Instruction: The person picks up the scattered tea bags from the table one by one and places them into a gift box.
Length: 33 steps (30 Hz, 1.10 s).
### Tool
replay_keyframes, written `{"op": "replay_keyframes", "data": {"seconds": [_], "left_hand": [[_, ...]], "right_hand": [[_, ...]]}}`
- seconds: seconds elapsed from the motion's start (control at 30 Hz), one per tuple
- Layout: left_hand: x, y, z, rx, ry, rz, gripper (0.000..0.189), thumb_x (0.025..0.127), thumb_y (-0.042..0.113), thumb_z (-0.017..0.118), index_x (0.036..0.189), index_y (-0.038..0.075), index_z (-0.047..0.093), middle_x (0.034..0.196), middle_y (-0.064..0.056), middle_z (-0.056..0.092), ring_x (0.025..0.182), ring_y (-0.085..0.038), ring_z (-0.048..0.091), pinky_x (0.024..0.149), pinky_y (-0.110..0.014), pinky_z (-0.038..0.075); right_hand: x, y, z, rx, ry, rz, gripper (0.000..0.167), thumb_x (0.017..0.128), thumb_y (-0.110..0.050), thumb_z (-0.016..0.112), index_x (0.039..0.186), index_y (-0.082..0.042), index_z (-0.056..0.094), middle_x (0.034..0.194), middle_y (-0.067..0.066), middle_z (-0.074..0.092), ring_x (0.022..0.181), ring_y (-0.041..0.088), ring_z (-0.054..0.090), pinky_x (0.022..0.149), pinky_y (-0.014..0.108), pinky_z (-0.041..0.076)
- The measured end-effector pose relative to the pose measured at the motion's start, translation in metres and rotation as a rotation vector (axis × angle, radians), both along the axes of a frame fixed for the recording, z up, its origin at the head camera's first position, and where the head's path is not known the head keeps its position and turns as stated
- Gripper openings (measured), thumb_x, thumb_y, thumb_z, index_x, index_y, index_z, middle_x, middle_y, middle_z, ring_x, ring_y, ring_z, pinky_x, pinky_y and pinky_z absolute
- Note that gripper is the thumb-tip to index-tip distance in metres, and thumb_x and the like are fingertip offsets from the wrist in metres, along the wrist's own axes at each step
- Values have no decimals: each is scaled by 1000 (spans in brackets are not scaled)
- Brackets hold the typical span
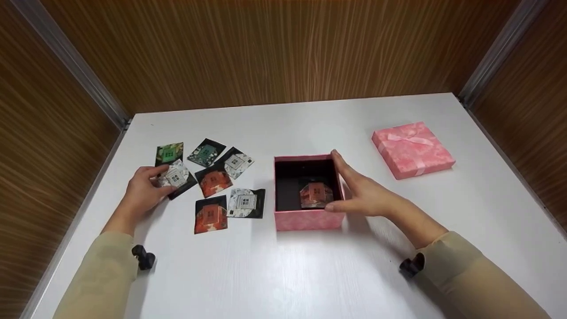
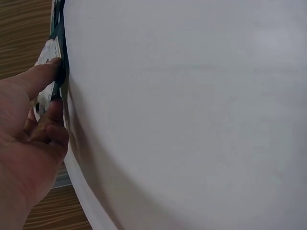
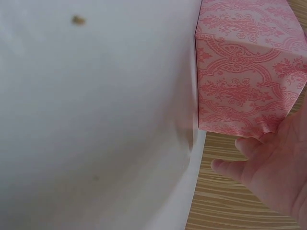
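At the left of the table, my left hand (image 1: 146,188) pinches a white-and-black sachet (image 1: 178,176) between thumb and fingers at its left side. The left wrist view shows that sachet (image 2: 47,55) edge-on, thumb and fingertips at its edges. A green sachet (image 1: 169,153) lies partly beneath it. My right hand (image 1: 365,195) holds the pink box (image 1: 308,220) by its right side, thumb at the near corner and a finger at the far one. The box stands open on top; a red-brown sachet (image 1: 316,194) lies on its dark floor. Patterned outer walls (image 3: 240,91) fill the right wrist view's upper right.
Between left hand and box lie more sachets: a dark green one (image 1: 206,152), a white one (image 1: 239,162), two red ones (image 1: 211,215) and another white one (image 1: 246,203). The pink lid (image 1: 414,150) with its ribbon bow rests at the right. Wood-grain panels (image 1: 283,53) enclose the white table.
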<state>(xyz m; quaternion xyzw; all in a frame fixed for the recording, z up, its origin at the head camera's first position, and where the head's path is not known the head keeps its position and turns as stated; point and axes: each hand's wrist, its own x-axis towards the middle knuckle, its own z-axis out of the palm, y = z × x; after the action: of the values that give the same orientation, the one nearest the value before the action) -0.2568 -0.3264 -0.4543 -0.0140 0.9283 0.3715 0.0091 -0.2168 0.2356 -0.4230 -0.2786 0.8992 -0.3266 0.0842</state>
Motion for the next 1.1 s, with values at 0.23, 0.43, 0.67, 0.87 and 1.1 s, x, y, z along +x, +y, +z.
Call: {"op": "replay_keyframes", "data": {"seconds": [0.23,0.43,0.67,0.87,1.1], "left_hand": [[2,-1,15,101,-62,20,65,98,7,73,159,7,49,128,-23,55,96,-20,54,67,-21,46],[2,0,29,92,-1,14,58,99,9,73,154,8,57,132,-24,62,94,-16,56,64,-19,49],[1,5,47,80,79,4,49,99,6,73,147,8,64,133,-24,66,104,-21,56,70,-13,48],[2,17,67,116,69,-21,49,101,9,72,150,11,63,138,-22,62,108,-26,54,72,-14,50],[8,42,89,156,77,-75,50,102,13,71,151,15,62,142,-21,59,110,-28,55,75,-14,50]], "right_hand": [[1,0,-1,-7,-9,-8,129,87,-55,83,171,-16,-6,178,5,-2,160,31,15,127,55,20],[1,0,0,-15,-17,-8,129,87,-54,83,171,-15,-6,178,4,-3,161,30,14,127,55,19],[-1,0,-2,-9,-5,-5,129,87,-57,82,171,-15,-6,178,6,-2,161,32,14,127,56,19],[-1,0,-2,-10,-3,-6,129,87,-57,83,171,-16,-6,178,6,-2,160,31,15,127,55,20],[0,-1,-1,-8,-1,-6,128,87,-55,83,171,-13,-5,178,8,-1,160,33,18,126,55,21]]}}
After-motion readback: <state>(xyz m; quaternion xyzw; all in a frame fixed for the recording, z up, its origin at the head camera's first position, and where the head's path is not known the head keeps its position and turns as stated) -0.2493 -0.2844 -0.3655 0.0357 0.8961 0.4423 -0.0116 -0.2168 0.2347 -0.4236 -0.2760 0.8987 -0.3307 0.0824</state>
